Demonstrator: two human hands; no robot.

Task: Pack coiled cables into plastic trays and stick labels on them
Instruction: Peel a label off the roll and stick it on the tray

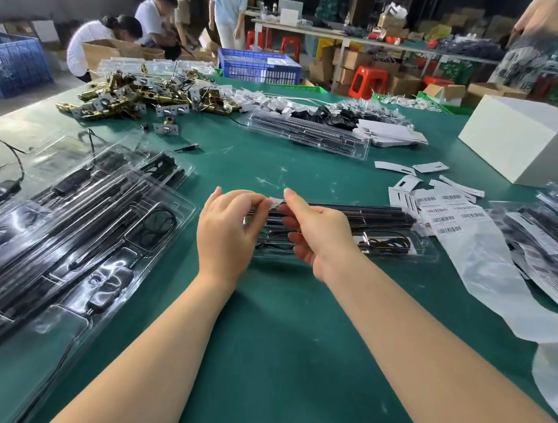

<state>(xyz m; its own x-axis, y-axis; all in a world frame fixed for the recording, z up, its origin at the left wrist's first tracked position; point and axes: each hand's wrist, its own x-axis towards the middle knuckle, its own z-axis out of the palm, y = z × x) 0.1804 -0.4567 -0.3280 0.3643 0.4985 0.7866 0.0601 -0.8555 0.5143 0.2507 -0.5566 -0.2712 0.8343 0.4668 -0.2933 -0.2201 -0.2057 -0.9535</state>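
Your left hand (227,230) and right hand (316,236) both pinched a small white paper label (275,203) over the long clear plastic tray (388,236) of black cable, lying on the green table (256,346).

left hand (226,226) pinching, right hand (316,232) pinching

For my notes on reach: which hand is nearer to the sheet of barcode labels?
Right. The right hand is over the tray, whose far end lies beside the sheet of barcode labels; the left hand is farther left, beyond it.
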